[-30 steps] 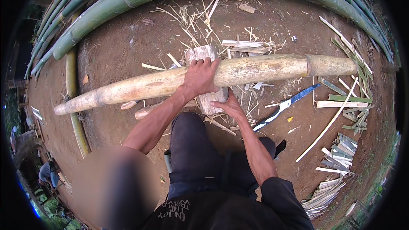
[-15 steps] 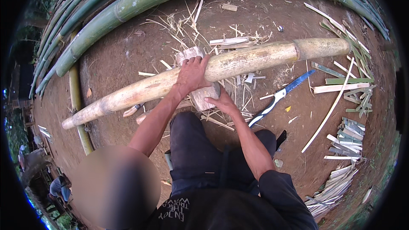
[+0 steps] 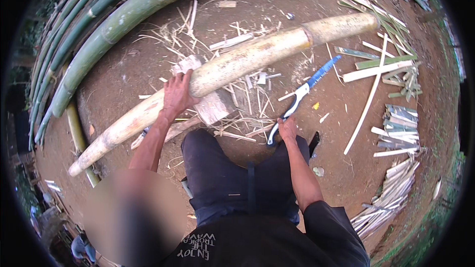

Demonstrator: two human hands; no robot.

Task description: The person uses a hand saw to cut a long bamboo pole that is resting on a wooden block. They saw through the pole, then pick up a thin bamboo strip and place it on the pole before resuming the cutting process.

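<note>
Far L: green poles (image 3: 114, 28) lay side by side; a thinner yellowish pole (image 3: 75, 127) ran beneath the L end of the pale bamboo pole (image 3: 257, 55). Said pale pole sat on a slant, L end nearer the person, R end farther away, approx. mid-length across a wooden block (image 3: 216, 107) on the ground.

L arm reached fwd. L hand (image 3: 177, 94) lay over the pale pole from above, back of hand up, spread wide to suit the girth, fingers over the far side; grasping same, just L of block.

Ctr.: shavings (image 3: 247, 100) lay scattered around the block.

R arm extended fwd., lower than L. R hand (image 3: 287, 127) was at the handle of a blue-bladed saw (image 3: 301, 90), fingers partly curled & touching it; whether fully closed, can't tell. Blade pointed away & to R.

Far R: split strips (image 3: 361, 74) lay crossed on the ground, w/ a stacked pile (image 3: 383, 202) nearer the person.
</note>
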